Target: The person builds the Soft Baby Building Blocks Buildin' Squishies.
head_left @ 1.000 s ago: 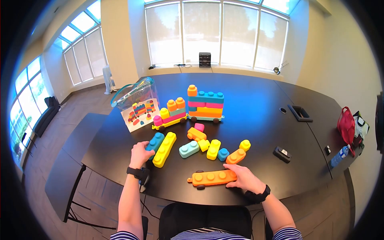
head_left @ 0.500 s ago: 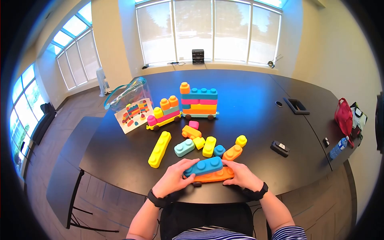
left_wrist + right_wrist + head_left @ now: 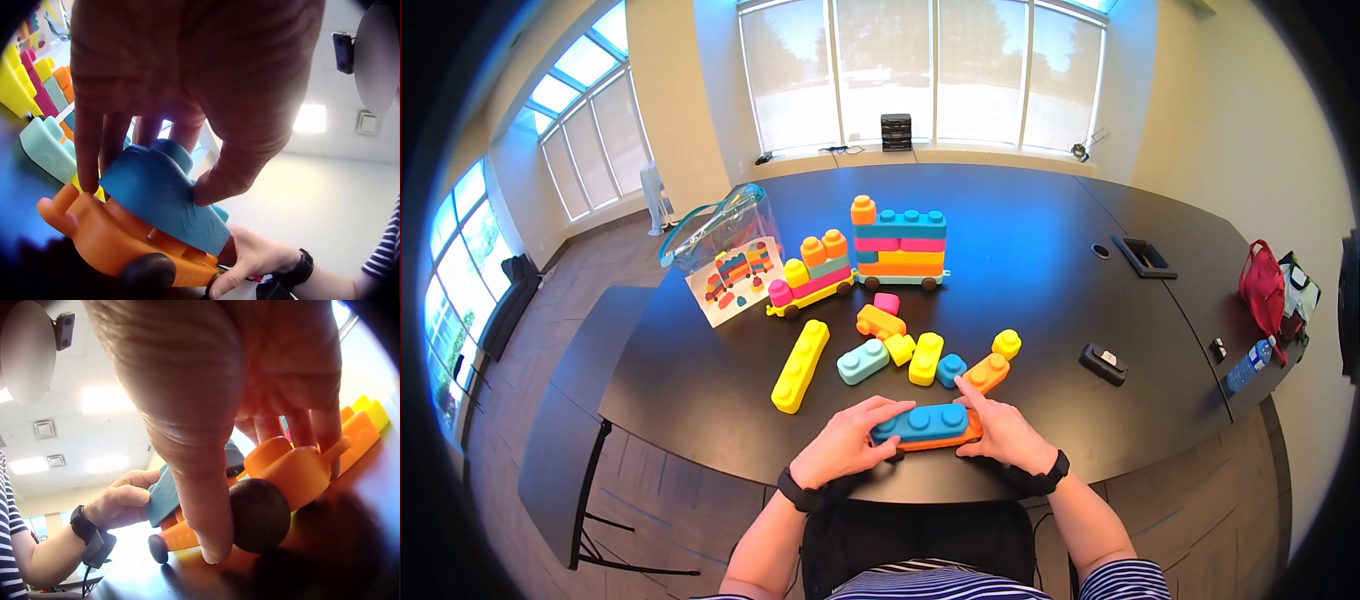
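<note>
My left hand (image 3: 840, 445) pinches a long blue building block (image 3: 920, 423) between thumb and fingers. The block sits over an orange wheeled toy base (image 3: 100, 237), lined up along it. In the left wrist view, the base's orange studs show in a narrow gap under the block. My right hand (image 3: 1008, 435) grips the base's right end, thumb on the near side by a dark wheel (image 3: 259, 515) and fingers on the far side. An orange stud (image 3: 269, 456) at that end stays uncovered by the block.
Behind the hands lie a long yellow block (image 3: 800, 367), a light teal block (image 3: 863, 362), an orange block (image 3: 987, 373) and several smaller ones. Farther back stand two built train cars (image 3: 900, 250), a picture card (image 3: 735, 282) and a clear bag (image 3: 735, 225). A black case (image 3: 1103, 364) lies right.
My left hand has brought the blue block from beside the long yellow block rightward onto the orange base, and it now sits lower. My right hand has stayed at the base's right end.
</note>
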`<control>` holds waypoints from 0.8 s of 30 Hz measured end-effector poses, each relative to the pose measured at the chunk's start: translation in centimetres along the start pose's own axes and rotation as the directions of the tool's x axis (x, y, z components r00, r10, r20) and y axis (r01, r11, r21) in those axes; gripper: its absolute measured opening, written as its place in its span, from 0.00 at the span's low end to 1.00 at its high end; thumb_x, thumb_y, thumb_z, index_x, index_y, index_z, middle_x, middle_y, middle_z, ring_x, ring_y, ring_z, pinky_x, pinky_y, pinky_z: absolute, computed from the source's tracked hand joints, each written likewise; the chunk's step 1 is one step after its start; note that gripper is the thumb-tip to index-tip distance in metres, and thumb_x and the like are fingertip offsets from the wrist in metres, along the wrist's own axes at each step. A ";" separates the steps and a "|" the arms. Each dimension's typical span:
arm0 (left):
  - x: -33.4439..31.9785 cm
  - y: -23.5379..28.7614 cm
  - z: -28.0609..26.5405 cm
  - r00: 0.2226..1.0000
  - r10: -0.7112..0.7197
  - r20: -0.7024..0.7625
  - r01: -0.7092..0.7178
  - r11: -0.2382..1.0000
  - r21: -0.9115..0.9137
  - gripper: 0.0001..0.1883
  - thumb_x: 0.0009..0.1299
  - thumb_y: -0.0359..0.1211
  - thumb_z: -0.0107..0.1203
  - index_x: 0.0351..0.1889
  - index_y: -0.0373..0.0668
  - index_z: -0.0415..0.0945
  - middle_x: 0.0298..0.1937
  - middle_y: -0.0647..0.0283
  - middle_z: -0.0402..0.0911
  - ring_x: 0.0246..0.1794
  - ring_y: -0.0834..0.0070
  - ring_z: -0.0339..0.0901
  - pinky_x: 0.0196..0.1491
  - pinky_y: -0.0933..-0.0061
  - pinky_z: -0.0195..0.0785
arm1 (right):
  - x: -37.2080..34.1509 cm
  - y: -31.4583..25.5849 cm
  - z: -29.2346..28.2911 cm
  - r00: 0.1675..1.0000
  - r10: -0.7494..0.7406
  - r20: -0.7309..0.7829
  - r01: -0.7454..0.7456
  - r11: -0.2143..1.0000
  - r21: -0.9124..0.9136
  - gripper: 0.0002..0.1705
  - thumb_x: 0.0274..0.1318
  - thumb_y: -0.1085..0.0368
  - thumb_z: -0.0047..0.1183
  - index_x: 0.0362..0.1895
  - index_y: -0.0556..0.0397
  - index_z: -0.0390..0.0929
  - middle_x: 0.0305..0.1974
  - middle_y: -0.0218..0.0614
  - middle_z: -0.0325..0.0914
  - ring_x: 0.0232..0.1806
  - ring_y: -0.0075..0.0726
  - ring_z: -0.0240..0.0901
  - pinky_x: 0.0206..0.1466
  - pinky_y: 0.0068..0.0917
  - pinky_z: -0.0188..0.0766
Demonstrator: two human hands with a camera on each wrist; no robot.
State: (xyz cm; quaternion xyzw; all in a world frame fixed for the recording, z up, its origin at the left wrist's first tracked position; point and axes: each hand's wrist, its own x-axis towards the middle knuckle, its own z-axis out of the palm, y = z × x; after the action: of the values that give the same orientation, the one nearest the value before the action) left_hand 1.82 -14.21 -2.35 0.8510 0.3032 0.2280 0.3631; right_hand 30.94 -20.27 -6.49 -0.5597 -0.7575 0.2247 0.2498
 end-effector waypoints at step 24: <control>-1.5 -0.4 0.7 0.999 -0.042 -0.010 0.043 0.991 0.124 0.28 0.77 0.32 0.58 0.75 0.59 0.71 0.69 0.61 0.75 0.62 0.51 0.80 0.61 0.54 0.77 | 1.0 -2.8 -0.9 0.997 -0.039 0.062 0.031 0.991 0.133 0.32 0.59 0.59 0.71 0.67 0.49 0.78 0.53 0.45 0.86 0.56 0.57 0.82 0.61 0.43 0.77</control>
State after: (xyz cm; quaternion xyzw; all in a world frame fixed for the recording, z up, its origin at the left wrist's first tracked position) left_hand 1.01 -15.32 -3.32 0.8645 0.3361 0.2043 0.3130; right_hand 29.16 -19.98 -3.92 -0.5211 -0.7583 0.2876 0.2658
